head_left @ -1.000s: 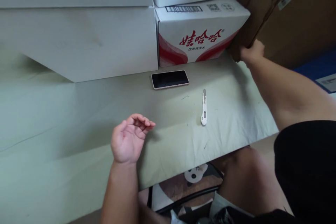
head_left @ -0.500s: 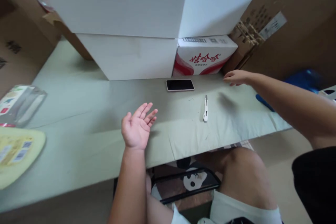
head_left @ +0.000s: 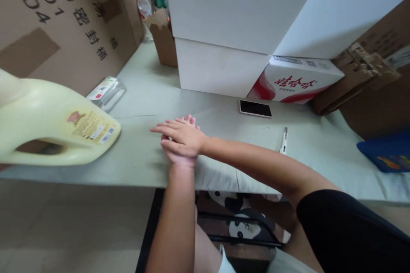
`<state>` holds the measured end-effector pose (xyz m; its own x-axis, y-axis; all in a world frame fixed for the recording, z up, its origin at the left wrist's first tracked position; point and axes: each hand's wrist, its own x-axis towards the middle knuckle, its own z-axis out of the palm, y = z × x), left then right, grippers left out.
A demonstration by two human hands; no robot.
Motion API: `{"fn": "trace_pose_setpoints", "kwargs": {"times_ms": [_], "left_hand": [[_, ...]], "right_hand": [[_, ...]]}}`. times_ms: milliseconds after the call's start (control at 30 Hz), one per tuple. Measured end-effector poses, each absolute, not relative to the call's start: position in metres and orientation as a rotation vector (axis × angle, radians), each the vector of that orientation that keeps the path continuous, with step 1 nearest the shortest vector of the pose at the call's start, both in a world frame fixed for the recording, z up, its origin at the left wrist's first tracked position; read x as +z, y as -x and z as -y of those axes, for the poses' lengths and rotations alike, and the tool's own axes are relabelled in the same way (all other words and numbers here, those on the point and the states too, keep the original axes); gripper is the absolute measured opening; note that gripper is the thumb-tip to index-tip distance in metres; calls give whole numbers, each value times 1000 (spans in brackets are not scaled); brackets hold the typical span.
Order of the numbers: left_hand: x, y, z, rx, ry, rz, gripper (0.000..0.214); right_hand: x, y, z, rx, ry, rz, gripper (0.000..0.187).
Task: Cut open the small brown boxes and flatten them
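Pale-green tablecloth point(head_left: 211, 111); pale-yellow jug point(head_left: 60, 113); white box point(head_left: 296, 80) with red swirls; black-screened phone point(head_left: 255, 108); white cutter point(head_left: 284, 141); black sleeve point(head_left: 346, 230).

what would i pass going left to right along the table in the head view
Yellow jug, right hand laid over left hand, phone, box cutter, blue object.

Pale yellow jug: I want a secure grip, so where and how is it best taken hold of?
The jug is probably best gripped by its handle, fingers through the opening, coming from the person's side: the handle runs along that edge and leaves a gap behind it. The jug's left end is out of frame.
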<state>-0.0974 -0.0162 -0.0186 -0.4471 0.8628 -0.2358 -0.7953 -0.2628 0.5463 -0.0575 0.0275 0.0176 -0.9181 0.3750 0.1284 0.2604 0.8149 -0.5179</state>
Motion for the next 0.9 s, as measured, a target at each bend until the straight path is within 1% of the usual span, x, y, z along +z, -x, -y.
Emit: {"fn": "trace_pose_setpoints", "kwargs": {"times_ms": [133,300,467,567,633,800,900], "left_hand": [[-9,111,17,1998,-90,-686,53],[7,116,27,1876,-171,-657,62],[7,122,32,1893,90,-722,47],[4,128,30,1873,177,-658,36],[4,132,27,1846,221,-603,29],[8,136,19,1711,333,-545,32],[7,138,13,1707,361,-524,29]], "right_hand": [[16,81,-42,708,574,2853,50],[12,92,-78,612,801,2861,44],[13,118,-135,529,922,2773,46],[21,157,-178,498,958,2653,48],[31,188,-208,536,1036,2521,47],[66,250,-279,572,1353,2121,40],[74,261,-312,578,1455,1989,31]]}}
